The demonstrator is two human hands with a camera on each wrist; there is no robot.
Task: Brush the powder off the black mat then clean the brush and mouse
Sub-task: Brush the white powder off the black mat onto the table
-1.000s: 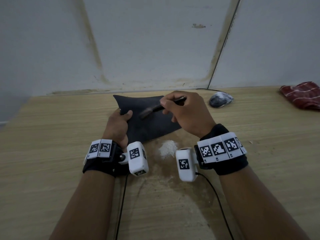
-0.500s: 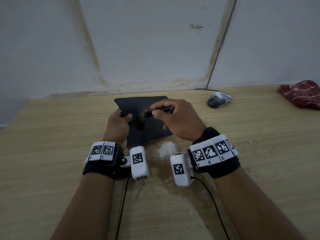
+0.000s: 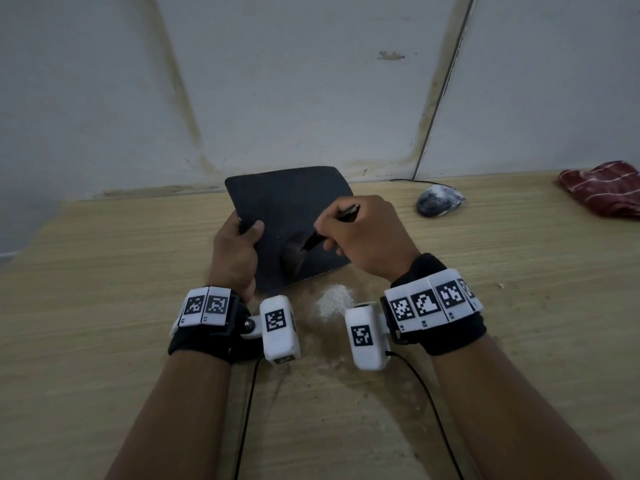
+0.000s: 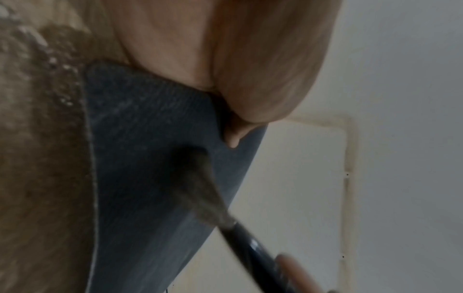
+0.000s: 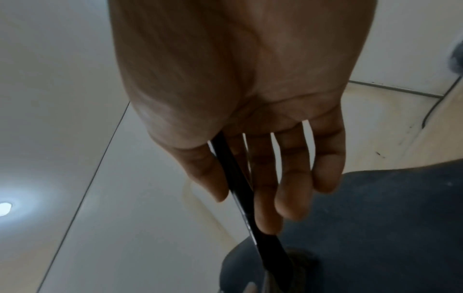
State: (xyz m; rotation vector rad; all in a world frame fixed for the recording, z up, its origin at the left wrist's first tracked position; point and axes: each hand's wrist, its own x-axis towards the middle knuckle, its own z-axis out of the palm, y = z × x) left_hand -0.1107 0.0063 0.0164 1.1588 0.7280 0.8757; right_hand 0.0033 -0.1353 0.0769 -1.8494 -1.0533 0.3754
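Note:
The black mat point(image 3: 291, 209) is tilted up off the wooden table, its near edge low. My left hand point(image 3: 239, 251) grips its left edge, thumb on top; in the left wrist view the thumb presses the mat point(image 4: 140, 158). My right hand point(image 3: 360, 233) pinches a black-handled brush point(image 3: 313, 240), and the bristles point(image 4: 198, 178) touch the mat's lower middle. The right wrist view shows the brush handle point(image 5: 240, 190) between thumb and fingers above the mat point(image 5: 375, 228). A small heap of white powder point(image 3: 334, 299) lies on the table just below the mat. The powder-dusted mouse point(image 3: 439, 201) sits at the back right.
A red striped cloth point(image 3: 604, 192) lies at the table's far right. The mouse cable point(image 3: 412, 180) runs along the wall, which stands right behind the mat. Thin powder smears the wood point(image 3: 332, 372) between my wrists.
The mat has tipped up steeper. My right hand has swept the brush downward across it, from the upper part to the lower middle. The left hand keeps its grip.

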